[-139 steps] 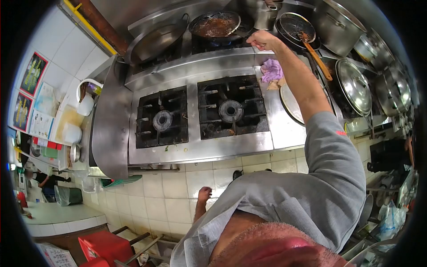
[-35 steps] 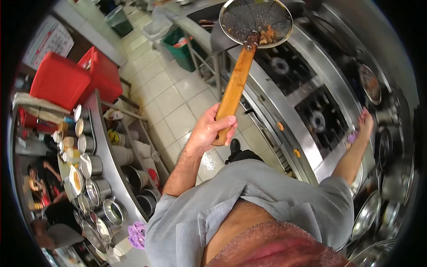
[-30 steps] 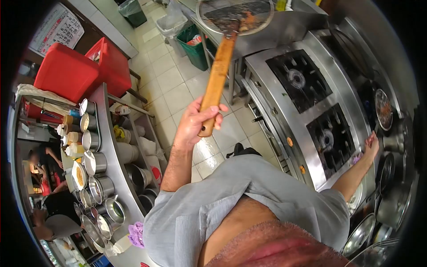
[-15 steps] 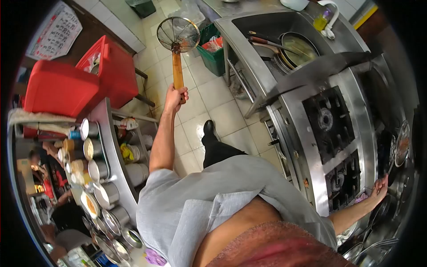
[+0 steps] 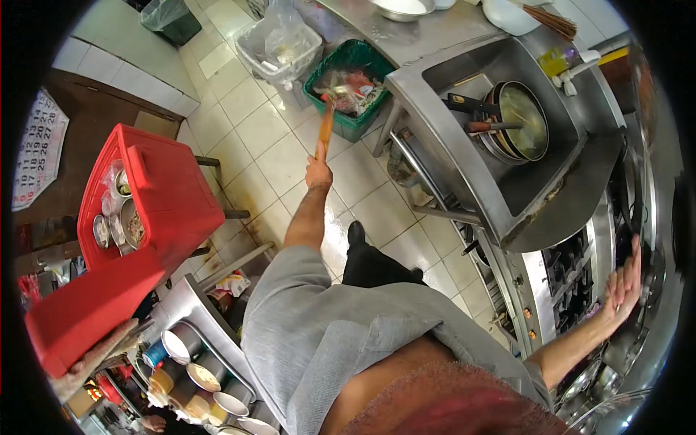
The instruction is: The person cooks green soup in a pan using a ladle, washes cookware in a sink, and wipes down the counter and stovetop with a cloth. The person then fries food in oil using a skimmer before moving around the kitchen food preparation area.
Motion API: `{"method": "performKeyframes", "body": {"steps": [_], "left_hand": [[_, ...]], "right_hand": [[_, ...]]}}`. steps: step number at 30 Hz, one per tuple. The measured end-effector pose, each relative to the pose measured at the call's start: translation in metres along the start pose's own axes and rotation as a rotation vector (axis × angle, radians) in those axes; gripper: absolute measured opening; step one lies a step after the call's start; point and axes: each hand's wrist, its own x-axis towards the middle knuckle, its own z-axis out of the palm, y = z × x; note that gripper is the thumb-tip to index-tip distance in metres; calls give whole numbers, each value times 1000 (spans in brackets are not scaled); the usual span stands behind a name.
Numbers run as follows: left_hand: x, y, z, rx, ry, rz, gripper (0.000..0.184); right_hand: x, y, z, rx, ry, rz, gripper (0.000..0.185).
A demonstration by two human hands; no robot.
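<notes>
My left hand (image 5: 319, 172) is closed round the wooden handle (image 5: 326, 130) of a skimmer. The skimmer's far end reaches over the green bin (image 5: 346, 129), which holds mixed scraps; its wire head is hard to make out against them. On the right, my right hand (image 5: 622, 284) is raised beside the stove, at the metal wall side. At least one finger is stretched out and the others are partly bent, with nothing visible in them.
A steel sink (image 5: 464, 170) holds stacked pans (image 5: 525, 119) with cloudy liquid. Behind the hand stands a lined white bin (image 5: 279, 69). An open red cool box (image 5: 170, 185) with bowls is at left, pots (image 5: 206, 373) on a counter below. Burners (image 5: 565, 272) lie right.
My left hand has swung the skimmer forward and right, from above the floor tiles to over the green bin. The view has turned and moved toward the sink. My right hand's fingers have spread.
</notes>
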Motion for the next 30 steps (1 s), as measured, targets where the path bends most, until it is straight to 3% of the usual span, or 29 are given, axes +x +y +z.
{"method": "performKeyframes", "body": {"steps": [2,6,14,17,20,22,24,26,27,28,30], "left_hand": [[20,-11,4,87,-86,11,67],[32,-17,-25,94,-92,90,67],[-105,-86,-62,-366,68,148,73],[-164,-103,-81,-465,73,80,73],[-207,-123,-82,-507,30,-35,74],[-225,-134,-79,-538,-26,-114,74],[-236,-148,-63,-673,31,-165,74],[-238,-159,-49,-709,112,-111,73],[-238,-152,-61,-783,50,-242,73],[-238,-148,-68,-854,-14,-373,73],[-235,-150,-67,-928,-16,-433,73]], "right_hand": [[12,32,52,138,-217,55,43],[34,96,152,126,-338,218,46],[59,243,296,302,-689,770,32],[61,316,321,333,-734,863,31],[60,385,323,279,-583,912,32],[68,429,303,95,-504,775,34],[84,484,266,-65,-579,723,44],[86,531,244,-842,-479,-348,56],[83,542,234,-1096,-461,-186,62],[82,558,222,-1102,-456,-179,62],[90,587,206,-1485,-492,94,61]]}}
